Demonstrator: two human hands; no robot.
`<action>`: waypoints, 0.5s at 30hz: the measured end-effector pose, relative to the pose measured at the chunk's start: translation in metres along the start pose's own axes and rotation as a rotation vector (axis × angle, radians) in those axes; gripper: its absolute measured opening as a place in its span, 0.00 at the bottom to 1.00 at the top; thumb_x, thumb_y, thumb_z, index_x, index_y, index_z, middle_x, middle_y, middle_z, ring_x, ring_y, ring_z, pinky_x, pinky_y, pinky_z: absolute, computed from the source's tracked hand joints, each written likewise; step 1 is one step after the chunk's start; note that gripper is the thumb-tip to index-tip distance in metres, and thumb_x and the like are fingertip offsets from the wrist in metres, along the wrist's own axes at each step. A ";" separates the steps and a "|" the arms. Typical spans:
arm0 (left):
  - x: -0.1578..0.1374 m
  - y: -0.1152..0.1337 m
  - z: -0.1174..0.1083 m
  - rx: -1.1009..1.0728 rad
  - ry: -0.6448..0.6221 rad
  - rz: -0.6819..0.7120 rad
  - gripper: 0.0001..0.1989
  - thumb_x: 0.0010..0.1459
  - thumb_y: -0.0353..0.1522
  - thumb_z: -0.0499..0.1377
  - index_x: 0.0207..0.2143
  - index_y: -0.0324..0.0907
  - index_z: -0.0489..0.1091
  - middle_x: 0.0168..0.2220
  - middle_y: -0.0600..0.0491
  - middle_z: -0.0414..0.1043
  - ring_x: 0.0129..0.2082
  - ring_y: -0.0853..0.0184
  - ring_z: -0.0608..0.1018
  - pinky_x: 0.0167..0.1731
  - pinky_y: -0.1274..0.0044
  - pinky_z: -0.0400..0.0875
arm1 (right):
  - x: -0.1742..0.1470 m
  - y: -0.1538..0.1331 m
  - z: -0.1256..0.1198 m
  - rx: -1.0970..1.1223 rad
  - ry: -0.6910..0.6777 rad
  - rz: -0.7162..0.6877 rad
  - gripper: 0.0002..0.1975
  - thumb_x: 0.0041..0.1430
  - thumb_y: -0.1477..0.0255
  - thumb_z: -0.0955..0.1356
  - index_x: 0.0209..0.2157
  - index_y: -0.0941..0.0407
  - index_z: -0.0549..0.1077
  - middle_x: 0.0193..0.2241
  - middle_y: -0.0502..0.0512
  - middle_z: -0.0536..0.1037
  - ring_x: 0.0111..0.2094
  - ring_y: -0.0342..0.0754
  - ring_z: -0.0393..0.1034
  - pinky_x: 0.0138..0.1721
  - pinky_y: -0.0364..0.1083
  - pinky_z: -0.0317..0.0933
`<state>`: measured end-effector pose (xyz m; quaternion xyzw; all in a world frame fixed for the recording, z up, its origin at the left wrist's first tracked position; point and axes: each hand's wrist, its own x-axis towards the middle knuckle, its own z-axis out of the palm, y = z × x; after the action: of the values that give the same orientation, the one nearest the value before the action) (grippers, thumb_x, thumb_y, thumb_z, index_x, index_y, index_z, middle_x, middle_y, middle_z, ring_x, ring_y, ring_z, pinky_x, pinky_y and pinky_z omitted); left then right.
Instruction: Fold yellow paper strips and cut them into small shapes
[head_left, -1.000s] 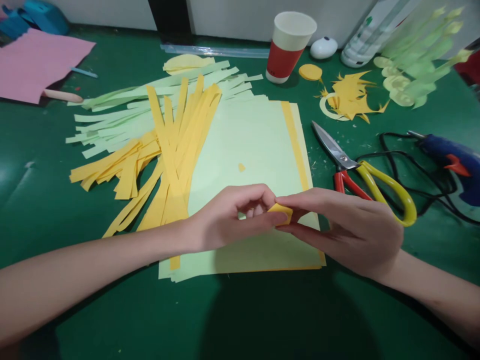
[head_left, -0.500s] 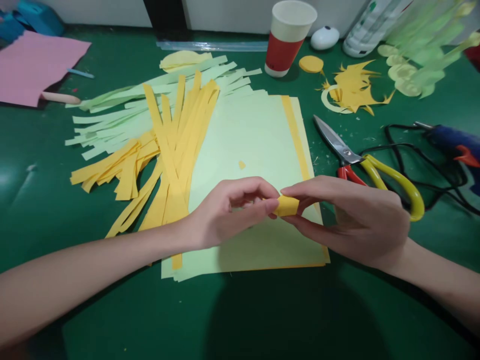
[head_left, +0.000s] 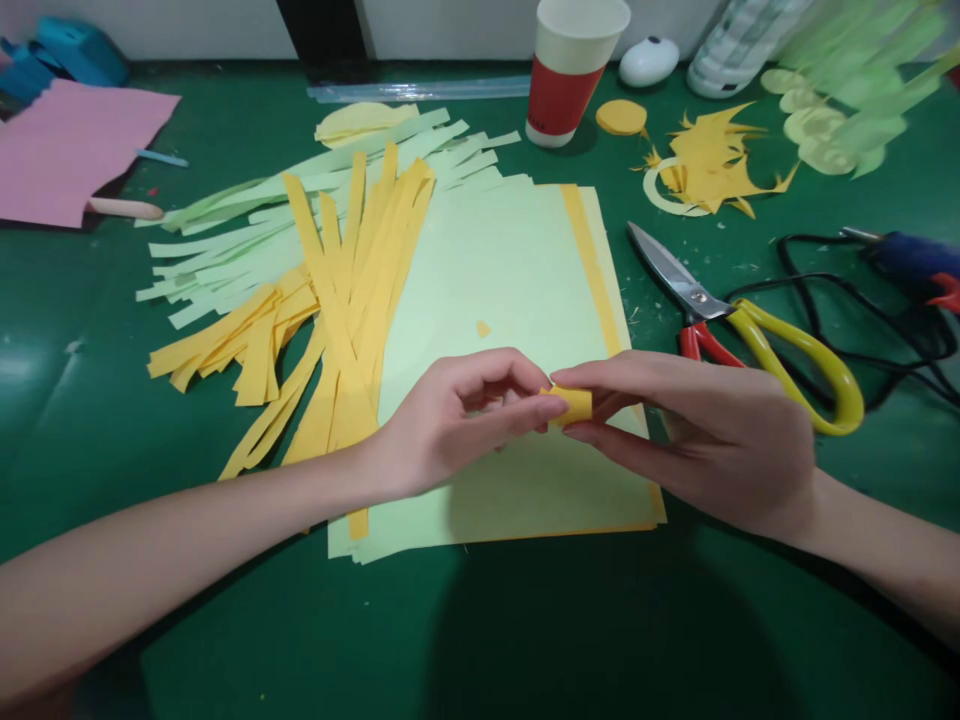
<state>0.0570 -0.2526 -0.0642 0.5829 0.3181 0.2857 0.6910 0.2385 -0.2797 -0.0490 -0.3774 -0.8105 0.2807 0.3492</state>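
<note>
On my remote feed the left hand (head_left: 450,425) pinches a small yellow paper piece (head_left: 577,404), right hand (head_left: 720,440) gripping its edges too, just above flat pale-green paper sheets (head_left: 495,250). Folded or rolled? Can't really tell.

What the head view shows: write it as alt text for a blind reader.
A person's left hand and right hand hold a small yellow paper piece over stacked rectangular pale green paper sheets. Long yellow paper strips lie across the sheets' left side; metal scissors with red and yellow handles lie at right.
</note>
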 end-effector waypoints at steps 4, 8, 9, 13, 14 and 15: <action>0.000 0.000 -0.001 0.001 0.005 -0.030 0.07 0.53 0.32 0.59 0.25 0.38 0.67 0.21 0.58 0.64 0.20 0.77 0.65 0.20 0.83 0.59 | 0.001 -0.001 -0.003 -0.006 -0.030 -0.024 0.12 0.54 0.82 0.65 0.40 0.56 0.71 0.28 0.51 0.77 0.26 0.39 0.71 0.29 0.37 0.68; 0.000 0.001 0.000 -0.024 -0.007 -0.021 0.06 0.51 0.28 0.60 0.23 0.37 0.66 0.21 0.58 0.67 0.21 0.78 0.66 0.22 0.84 0.61 | 0.001 -0.001 -0.002 -0.026 -0.059 -0.046 0.12 0.55 0.81 0.65 0.41 0.55 0.71 0.28 0.50 0.77 0.26 0.39 0.71 0.29 0.37 0.68; 0.000 0.001 0.000 -0.025 -0.011 -0.017 0.06 0.50 0.27 0.60 0.22 0.37 0.66 0.22 0.58 0.68 0.21 0.78 0.67 0.22 0.84 0.61 | 0.000 -0.001 -0.002 -0.029 -0.066 -0.047 0.13 0.55 0.81 0.65 0.42 0.55 0.71 0.28 0.50 0.77 0.26 0.39 0.71 0.29 0.37 0.68; 0.000 0.000 0.001 0.018 -0.009 0.012 0.07 0.51 0.28 0.60 0.23 0.37 0.66 0.22 0.57 0.68 0.22 0.77 0.67 0.22 0.84 0.61 | -0.001 0.000 -0.001 -0.054 -0.079 -0.047 0.13 0.55 0.81 0.65 0.42 0.54 0.71 0.29 0.50 0.78 0.26 0.39 0.72 0.29 0.36 0.68; 0.000 0.000 0.001 0.030 -0.010 0.031 0.07 0.52 0.30 0.60 0.23 0.37 0.66 0.22 0.57 0.67 0.22 0.77 0.66 0.22 0.83 0.60 | -0.001 0.000 -0.001 -0.064 -0.074 -0.050 0.13 0.55 0.81 0.65 0.42 0.55 0.71 0.28 0.50 0.78 0.26 0.38 0.72 0.28 0.36 0.68; 0.000 0.000 0.001 0.042 -0.014 0.051 0.08 0.53 0.32 0.59 0.24 0.37 0.66 0.22 0.58 0.66 0.21 0.77 0.66 0.22 0.83 0.60 | -0.001 0.000 -0.002 -0.074 -0.064 -0.053 0.13 0.55 0.81 0.65 0.41 0.56 0.72 0.28 0.50 0.78 0.26 0.38 0.72 0.28 0.35 0.68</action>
<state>0.0574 -0.2531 -0.0645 0.6071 0.3039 0.2925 0.6734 0.2402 -0.2803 -0.0480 -0.3596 -0.8406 0.2531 0.3162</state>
